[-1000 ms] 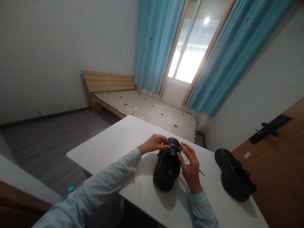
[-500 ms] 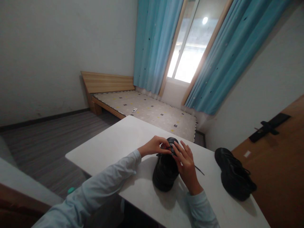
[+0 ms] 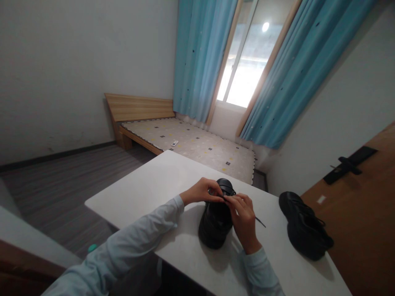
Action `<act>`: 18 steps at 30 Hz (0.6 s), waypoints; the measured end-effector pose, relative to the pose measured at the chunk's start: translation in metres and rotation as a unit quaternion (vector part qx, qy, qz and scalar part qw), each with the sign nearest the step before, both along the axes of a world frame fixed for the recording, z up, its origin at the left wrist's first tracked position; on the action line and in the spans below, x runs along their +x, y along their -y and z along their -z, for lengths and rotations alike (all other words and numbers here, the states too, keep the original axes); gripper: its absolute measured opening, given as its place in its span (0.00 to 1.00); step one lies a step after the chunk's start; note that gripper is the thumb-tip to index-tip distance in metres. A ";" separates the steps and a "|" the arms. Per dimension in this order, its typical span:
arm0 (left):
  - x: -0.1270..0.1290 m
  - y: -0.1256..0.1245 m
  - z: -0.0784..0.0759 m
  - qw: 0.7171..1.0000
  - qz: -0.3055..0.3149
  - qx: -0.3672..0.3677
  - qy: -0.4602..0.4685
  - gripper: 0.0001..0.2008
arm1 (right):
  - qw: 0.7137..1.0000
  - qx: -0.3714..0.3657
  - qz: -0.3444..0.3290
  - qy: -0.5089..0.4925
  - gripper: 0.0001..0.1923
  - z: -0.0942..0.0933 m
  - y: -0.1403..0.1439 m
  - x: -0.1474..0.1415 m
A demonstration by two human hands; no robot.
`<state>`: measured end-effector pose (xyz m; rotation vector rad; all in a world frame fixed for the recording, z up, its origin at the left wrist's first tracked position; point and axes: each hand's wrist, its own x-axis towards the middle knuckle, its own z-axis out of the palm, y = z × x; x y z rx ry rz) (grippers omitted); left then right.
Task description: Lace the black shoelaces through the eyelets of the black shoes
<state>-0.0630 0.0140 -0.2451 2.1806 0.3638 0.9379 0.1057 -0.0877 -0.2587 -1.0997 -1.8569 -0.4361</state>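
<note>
A black lace-up shoe (image 3: 215, 228) stands on the white table, its toe pointing away from me and its heel towards me. Over its lacing my left hand (image 3: 203, 191) comes in from the left, thumb and fingers pinched on the dark shoelace. My right hand (image 3: 243, 211) meets it from the right, fingertips also pinched together on the lace. The two sets of fingertips almost touch above the shoe's opening and hide part of the lacing. A loose lace end (image 3: 260, 222) sticks out to the right of my right hand.
A second black shoe (image 3: 305, 226) lies near the right edge of the white table (image 3: 138, 193). Beyond the table is a bed (image 3: 191, 133) with a small white remote (image 3: 175, 143) on it. A wooden door (image 3: 364, 213) stands at the right.
My right hand's fingers, spread over the shoe's tongue before, have drawn down and closed on the lace beside my left fingertips. My left hand has barely moved.
</note>
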 end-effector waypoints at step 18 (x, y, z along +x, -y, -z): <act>0.002 -0.007 0.001 0.980 -0.186 -0.065 0.018 0.19 | 0.910 -0.102 0.083 -0.392 0.12 -0.007 0.000 0.013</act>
